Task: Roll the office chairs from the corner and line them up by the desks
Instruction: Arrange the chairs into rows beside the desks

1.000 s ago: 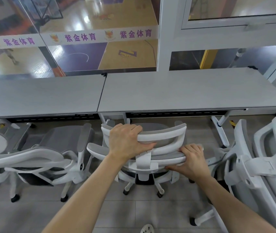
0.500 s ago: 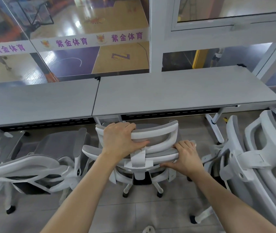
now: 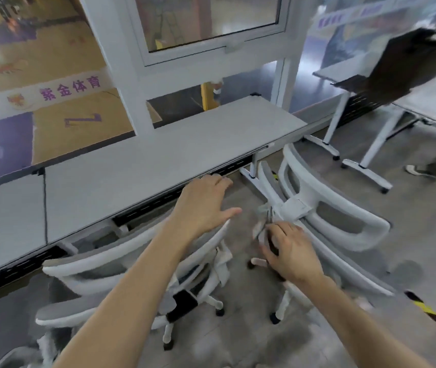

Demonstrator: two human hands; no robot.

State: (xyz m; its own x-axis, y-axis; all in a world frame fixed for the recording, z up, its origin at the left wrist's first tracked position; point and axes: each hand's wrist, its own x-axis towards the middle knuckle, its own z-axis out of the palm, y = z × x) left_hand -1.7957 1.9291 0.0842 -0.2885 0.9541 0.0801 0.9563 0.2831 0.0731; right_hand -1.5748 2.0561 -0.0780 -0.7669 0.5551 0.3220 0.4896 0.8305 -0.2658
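White-framed, grey-mesh office chair [image 3: 78, 263] stands at the grey desk [image 3: 158, 166].

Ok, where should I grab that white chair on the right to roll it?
Probably the looped top rail on the right chair, reached from behind: the open loop is easy to wrap, and it sits nearest the right hand.

It was an office overlooking a sports hall: grey surfaces [image 3: 158, 160] lined the glass wall [image 3: 60, 62], white mesh chairs [image 3: 325, 208] stood alongside.
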